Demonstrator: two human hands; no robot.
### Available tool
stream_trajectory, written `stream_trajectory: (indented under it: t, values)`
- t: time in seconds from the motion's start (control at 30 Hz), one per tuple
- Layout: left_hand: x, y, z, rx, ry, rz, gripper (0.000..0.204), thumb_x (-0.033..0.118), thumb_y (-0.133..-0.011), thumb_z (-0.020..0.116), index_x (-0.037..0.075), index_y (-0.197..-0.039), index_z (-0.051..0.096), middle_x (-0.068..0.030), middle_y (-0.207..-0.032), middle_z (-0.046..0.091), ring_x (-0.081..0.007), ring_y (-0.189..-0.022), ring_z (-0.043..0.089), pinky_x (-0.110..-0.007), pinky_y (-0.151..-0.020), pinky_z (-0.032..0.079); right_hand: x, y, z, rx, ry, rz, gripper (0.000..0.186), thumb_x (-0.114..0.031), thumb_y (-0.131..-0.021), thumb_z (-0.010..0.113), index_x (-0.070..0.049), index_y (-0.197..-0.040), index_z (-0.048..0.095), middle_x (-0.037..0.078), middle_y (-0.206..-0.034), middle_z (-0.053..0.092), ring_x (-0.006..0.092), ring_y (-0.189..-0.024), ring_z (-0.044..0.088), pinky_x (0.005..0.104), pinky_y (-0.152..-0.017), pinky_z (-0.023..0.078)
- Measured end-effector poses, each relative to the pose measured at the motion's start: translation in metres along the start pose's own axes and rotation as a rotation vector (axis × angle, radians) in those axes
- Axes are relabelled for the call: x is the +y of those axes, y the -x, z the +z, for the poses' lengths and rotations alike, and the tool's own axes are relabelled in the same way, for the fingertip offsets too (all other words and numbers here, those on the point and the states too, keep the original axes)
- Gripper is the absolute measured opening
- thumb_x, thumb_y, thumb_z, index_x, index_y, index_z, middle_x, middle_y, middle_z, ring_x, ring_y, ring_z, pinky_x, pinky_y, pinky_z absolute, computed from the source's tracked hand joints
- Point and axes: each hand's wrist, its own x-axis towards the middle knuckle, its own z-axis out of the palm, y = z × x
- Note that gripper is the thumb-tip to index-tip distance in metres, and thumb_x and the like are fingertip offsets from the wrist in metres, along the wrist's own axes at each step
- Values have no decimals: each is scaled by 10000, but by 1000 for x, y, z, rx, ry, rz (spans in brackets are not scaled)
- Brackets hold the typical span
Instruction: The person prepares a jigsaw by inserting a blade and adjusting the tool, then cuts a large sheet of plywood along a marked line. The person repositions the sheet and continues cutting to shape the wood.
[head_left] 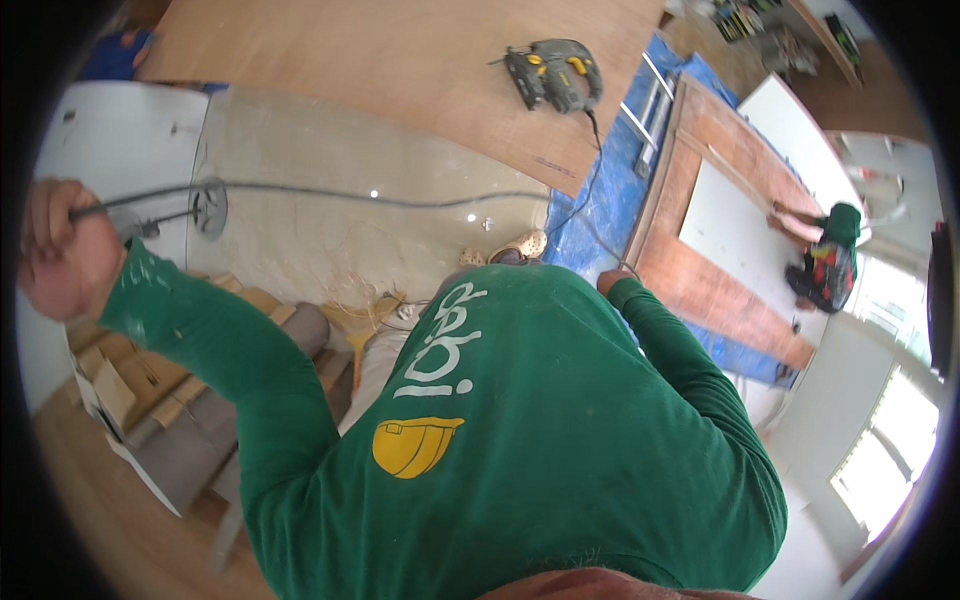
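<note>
My left hand (65, 245) is raised at the far left, fingers closed around a dark cable (390, 198) that stretches across the middle of the view. My right hand (612, 282), low at my right side, is closed on the cable too, near the blue sheet (575, 225). A grey-and-yellow power tool (560, 75), like a nailer, lies on a plywood sheet (370, 50), its cord hanging over the edge. Behind the cable near my left hand is a round metal fitting with a rod (208, 208). My shod feet (515, 250) show just beyond my shirt.
At right, a co-worker in green (830, 250) leans over a white board (725, 230) on a wooden panel (690, 120). Metal rails (650, 120) lie beside the panel. Rolls and cardboard (170, 390) are at lower left, and a person in blue (115, 55) is at top left.
</note>
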Motion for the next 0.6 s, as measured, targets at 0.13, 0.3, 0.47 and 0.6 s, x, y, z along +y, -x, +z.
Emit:
stream_trajectory:
  t: [0.13,0.3,0.47,0.6]
  values:
    - [56,75,-64,-482,80,-196,310,389,-1087,484,106,-1096,612,-10,-733,525,-106,-484,371,-315,-417,337,-54,8,-50,373,-393,-310,416,-342,-867,755,-55,-1168,762,168,-1155,760,325,-1073,727,444,-979,556]
    - [-12,256,-112,24,-538,-340,229,248,-1044,561,79,-1156,668,-59,-1006,664,-172,-792,572,-346,-754,473,-165,69,-145,238,-774,-811,427,-179,-903,766,-35,-1294,670,119,-1275,700,219,-1152,667,405,-1023,514]
    - [-106,421,-112,78,-1054,-282,438,227,-981,671,108,-1401,640,-175,-1586,424,-379,-1434,428,-495,-1202,336,-286,104,-166,136,-582,-1196,534,-131,-951,725,-12,-1425,509,88,-1322,615,195,-1180,618,371,-1020,508]
    - [-113,490,-123,351,-1034,-494,541,292,-981,687,114,-1480,577,-188,-1652,322,-410,-1529,282,-527,-1255,232,-330,86,-138,-148,-513,-1173,336,-166,-1028,636,1,-1311,564,70,-1176,626,139,-1028,614,312,-880,523]
